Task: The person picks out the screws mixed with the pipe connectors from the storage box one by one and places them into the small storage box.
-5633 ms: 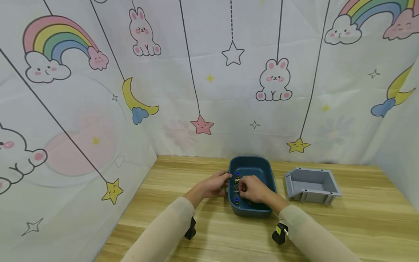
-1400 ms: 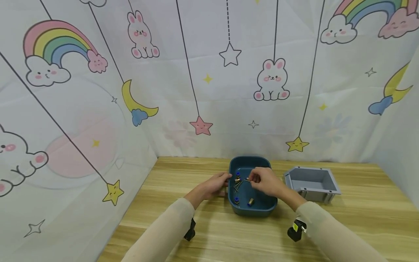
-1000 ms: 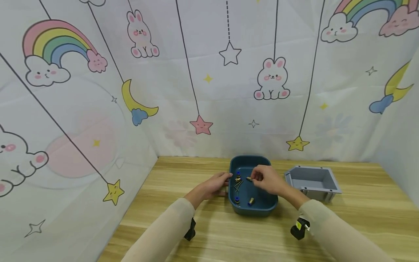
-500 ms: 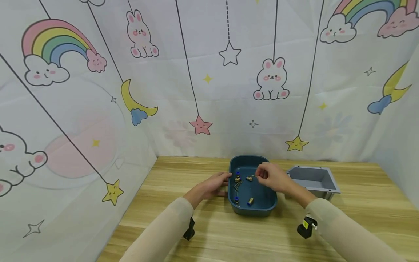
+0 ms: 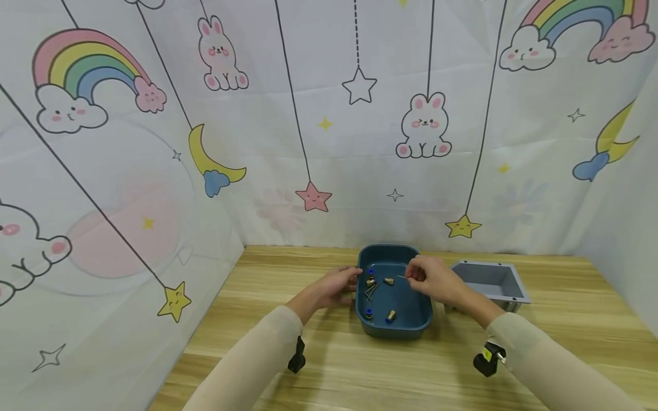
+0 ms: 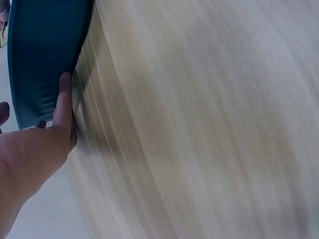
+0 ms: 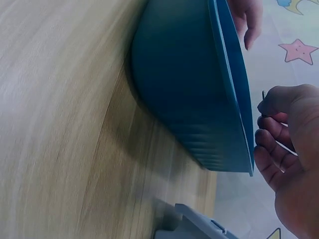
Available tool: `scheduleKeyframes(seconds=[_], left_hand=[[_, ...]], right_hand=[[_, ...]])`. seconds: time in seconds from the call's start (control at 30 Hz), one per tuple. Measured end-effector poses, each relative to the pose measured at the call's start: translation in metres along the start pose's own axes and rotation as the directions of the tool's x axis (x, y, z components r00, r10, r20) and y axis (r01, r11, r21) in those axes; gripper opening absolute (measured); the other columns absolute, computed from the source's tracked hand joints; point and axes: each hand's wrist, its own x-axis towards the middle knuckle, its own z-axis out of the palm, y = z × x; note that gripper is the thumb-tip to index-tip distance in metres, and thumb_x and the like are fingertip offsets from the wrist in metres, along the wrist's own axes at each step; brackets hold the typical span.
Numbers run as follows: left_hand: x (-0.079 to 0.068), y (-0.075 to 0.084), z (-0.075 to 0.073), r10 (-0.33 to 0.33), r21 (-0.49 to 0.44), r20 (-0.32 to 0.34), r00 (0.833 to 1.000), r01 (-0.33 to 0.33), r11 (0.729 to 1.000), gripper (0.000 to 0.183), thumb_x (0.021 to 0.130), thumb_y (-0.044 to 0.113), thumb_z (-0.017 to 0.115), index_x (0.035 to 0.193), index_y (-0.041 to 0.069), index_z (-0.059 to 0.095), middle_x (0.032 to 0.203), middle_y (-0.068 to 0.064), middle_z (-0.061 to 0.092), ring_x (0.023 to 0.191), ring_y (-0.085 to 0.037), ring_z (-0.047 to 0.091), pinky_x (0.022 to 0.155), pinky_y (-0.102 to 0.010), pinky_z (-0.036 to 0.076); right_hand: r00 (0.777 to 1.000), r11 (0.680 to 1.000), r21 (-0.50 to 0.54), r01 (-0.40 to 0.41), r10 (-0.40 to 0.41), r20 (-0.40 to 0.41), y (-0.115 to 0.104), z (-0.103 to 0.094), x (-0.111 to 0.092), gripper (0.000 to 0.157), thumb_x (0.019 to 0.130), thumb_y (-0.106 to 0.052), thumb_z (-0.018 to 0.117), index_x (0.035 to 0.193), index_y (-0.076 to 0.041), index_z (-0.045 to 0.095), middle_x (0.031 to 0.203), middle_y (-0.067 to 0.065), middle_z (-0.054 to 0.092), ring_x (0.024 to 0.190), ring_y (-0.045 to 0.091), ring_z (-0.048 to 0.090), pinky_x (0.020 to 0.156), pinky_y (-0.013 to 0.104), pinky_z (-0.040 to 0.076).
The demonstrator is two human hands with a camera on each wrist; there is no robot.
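My right hand (image 5: 434, 279) is over the right side of a dark blue bin (image 5: 396, 333), pinching a thin metal pin (image 5: 402, 277) between thumb and index finger. In the right wrist view the pin (image 7: 263, 95) pokes up past the fingertips. A small brass fitting (image 5: 389, 281) lies on the bin floor just left of the pin. Along the bin's left side, more blue-ended brass fittings (image 5: 369, 313) surround a loose bunch of thin pins (image 5: 371, 290). My left hand (image 5: 331, 287) touches the bin's left wall, one straight finger (image 6: 64, 102) along its outside.
A grey open-fronted parts bin (image 5: 490, 282) stands right of the blue bin, partly behind my right hand and forearm. Another blue-ended fitting (image 5: 391, 315) lies near the blue bin's front. A printed curtain (image 5: 319, 142) hangs behind the wooden table (image 5: 354, 371).
My right hand has gone from the bin's left side toward its right rim with the pin. The fitting at its fingertips a second ago now lies apart from them. My left hand stays put.
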Motion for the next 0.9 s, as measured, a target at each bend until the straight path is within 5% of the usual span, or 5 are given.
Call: scheduleKeyframes(seconds=[0.17, 0.5, 0.9], left_hand=[[0.0, -0.001, 0.001, 0.043, 0.026, -0.02, 0.999, -0.043, 0.999, 0.055, 0.11, 0.026, 0.057, 0.158, 0.005, 0.044, 0.144, -0.021, 0.06, 0.126, -0.032, 0.063, 0.095, -0.052, 0.061], [0.004, -0.007, 0.003, 0.109, 0.041, -0.058, 0.992, -0.107, 0.993, 0.059, 0.106, 0.018, 0.062, 0.162, 0.012, 0.044, 0.144, -0.018, 0.059, 0.133, -0.034, 0.06, 0.092, -0.054, 0.062], [0.002, -0.01, -0.003, 0.096, 0.025, -0.016, 0.995, -0.096, 0.995, 0.065, 0.107, 0.022, 0.062, 0.166, 0.018, 0.035, 0.15, -0.015, 0.057, 0.144, -0.035, 0.05, 0.097, -0.056, 0.06]], right_hand=[[1.0, 1.0, 0.005, -0.023, 0.023, 0.001, 0.002, -0.002, -0.002, 0.009, 0.093, -0.002, 0.075, 0.095, -0.01, 0.071, 0.087, -0.005, 0.063, 0.076, 0.01, 0.058, 0.065, 0.029, 0.055], [0.998, 0.998, -0.019, -0.062, 0.063, 0.023, 0.005, -0.009, -0.006, 0.008, 0.094, -0.001, 0.073, 0.098, -0.009, 0.072, 0.089, -0.005, 0.063, 0.079, 0.011, 0.059, 0.068, 0.03, 0.055], [0.999, 0.998, -0.052, -0.042, 0.044, 0.031, 0.008, -0.023, -0.008, 0.003, 0.096, -0.004, 0.074, 0.097, -0.006, 0.072, 0.088, -0.005, 0.063, 0.077, 0.009, 0.059, 0.067, 0.029, 0.055]])
